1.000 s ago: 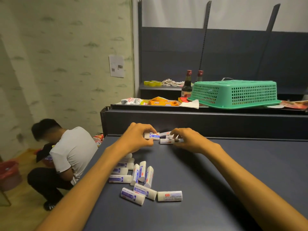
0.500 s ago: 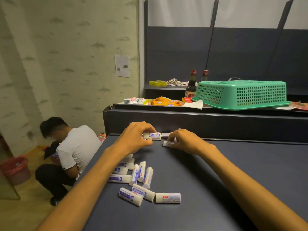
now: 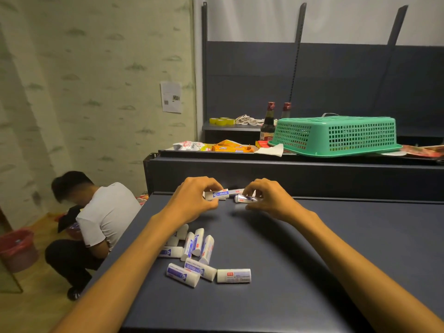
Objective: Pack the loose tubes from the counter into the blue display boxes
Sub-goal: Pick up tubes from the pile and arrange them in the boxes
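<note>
Hands, left and right, each pinch a tube on the counter.

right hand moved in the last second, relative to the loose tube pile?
Yes, slightly. The right hand has drifted right and away from the left hand, opening the gap between them; the near tube pile on the counter is unchanged.

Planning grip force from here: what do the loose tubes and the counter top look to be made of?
Loose tubes: likely soft plastic or laminate, semi-gloss white with printed blue and red labels; the one in the right hand catches a glare. Counter top: matte dark blue-grey, flat and even, probably painted metal or laminate; unclear which.
</note>
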A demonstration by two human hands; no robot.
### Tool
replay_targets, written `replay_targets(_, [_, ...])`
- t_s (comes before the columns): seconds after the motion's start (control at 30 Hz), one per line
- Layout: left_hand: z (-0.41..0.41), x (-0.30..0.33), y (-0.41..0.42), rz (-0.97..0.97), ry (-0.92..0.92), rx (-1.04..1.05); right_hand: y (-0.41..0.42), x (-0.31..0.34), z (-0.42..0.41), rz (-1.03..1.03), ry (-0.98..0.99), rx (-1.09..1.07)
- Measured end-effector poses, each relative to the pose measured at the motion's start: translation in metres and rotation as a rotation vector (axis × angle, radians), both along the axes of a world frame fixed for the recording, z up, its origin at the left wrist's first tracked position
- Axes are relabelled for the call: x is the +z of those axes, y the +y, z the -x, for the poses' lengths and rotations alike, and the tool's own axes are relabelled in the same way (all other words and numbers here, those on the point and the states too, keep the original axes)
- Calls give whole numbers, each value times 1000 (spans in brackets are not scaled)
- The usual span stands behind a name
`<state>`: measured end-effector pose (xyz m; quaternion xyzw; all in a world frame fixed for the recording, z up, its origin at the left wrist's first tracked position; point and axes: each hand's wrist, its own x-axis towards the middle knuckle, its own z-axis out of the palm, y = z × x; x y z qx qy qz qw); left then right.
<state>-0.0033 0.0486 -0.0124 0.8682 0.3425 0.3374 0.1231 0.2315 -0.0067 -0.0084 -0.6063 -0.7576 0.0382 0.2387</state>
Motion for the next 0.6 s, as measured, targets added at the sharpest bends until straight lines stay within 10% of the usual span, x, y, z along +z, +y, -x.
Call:
replay_targets(0.27, [2, 1, -5, -22, -5, -3, -12, 2, -1, -216, -192, -50])
replay_targets(0.6, [10, 0, -13, -36, -28, -19, -25, 4, 9, -3, -165, -128])
